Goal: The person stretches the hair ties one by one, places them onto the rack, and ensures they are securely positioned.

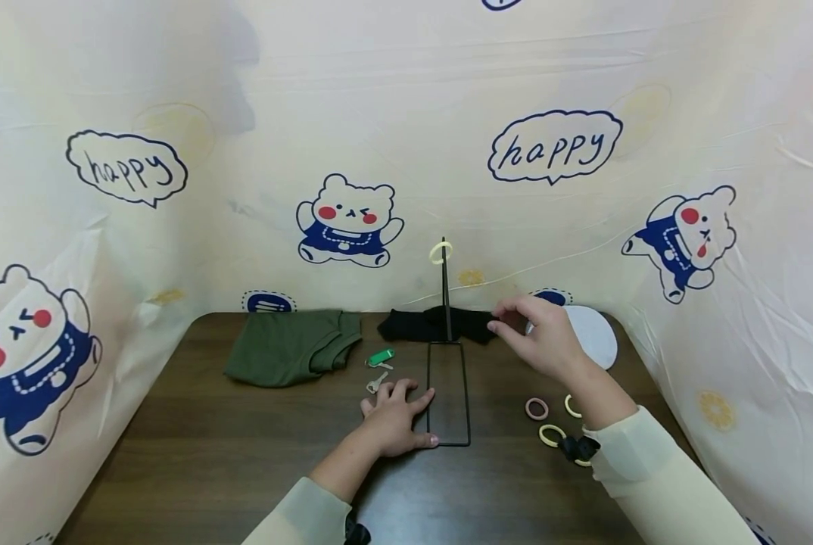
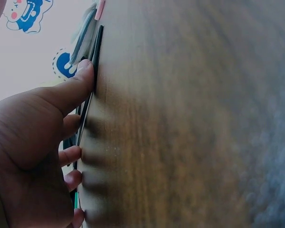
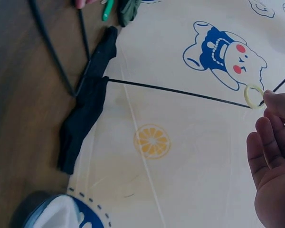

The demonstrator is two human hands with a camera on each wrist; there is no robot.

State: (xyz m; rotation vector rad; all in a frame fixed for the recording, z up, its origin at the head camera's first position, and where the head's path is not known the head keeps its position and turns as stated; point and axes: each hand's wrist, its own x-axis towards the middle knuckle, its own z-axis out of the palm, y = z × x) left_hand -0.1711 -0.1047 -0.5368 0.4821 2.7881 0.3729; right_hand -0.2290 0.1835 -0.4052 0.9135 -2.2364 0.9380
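Observation:
A black wire stand [image 1: 466,397] has a flat rectangular base on the table and an upright rod. Near the top of the rod hangs a pale yellow ring [image 1: 440,253]. My left hand [image 1: 396,418] lies with fingers spread at the left side of the base, its thumb touching the wire; in the left wrist view the thumb presses on that wire. Right of the rod is my right hand [image 1: 541,337], thumb and forefinger apart with no object visible between them. In the right wrist view the ring [image 3: 247,97] shows right beside the thumb; contact cannot be told.
Behind the stand lies black cloth [image 1: 406,325]. To the left are folded green cloth [image 1: 284,348] and keys [image 1: 377,382] with a green tag [image 1: 381,357]. A white round thing [image 1: 593,337], a pink ring [image 1: 537,409] and several yellow rings [image 1: 551,436] lie at right.

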